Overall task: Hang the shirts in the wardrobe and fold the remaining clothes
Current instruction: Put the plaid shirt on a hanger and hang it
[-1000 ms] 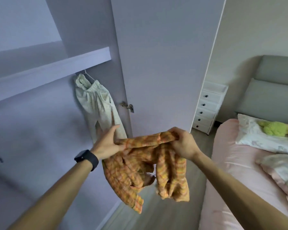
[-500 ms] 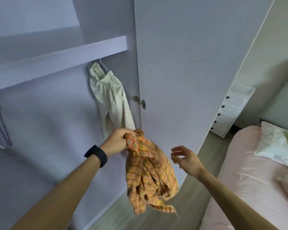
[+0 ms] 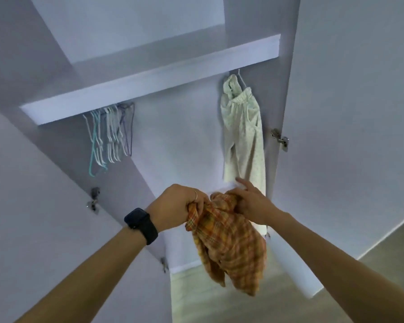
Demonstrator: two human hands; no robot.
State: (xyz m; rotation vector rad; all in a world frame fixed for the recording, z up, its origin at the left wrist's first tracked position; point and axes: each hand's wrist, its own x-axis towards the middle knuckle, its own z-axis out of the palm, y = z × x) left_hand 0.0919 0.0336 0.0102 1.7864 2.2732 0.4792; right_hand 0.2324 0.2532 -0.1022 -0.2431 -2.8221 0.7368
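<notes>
An orange plaid shirt [image 3: 229, 243] hangs bunched in front of the open wardrobe. My left hand [image 3: 175, 206], with a black watch on its wrist, grips the shirt's top edge in a fist. My right hand [image 3: 250, 203] holds the fabric just to the right, its index finger stretched out. A pale dotted garment [image 3: 243, 141] hangs on a hanger at the right end under the shelf [image 3: 149, 82]. A bunch of bare hangers [image 3: 110, 136], white, teal and purple, hangs at the left end.
The wardrobe's right door [image 3: 350, 113] stands open beside my right arm, with a metal hinge [image 3: 280, 139] on it. The left door [image 3: 33, 206] is open too. Pale wooden floor [image 3: 219, 299] shows below the shirt.
My right hand has come back onto the shirt beside the left hand. My view has swung left and up into the wardrobe, so the bed is gone and the bare hangers show.
</notes>
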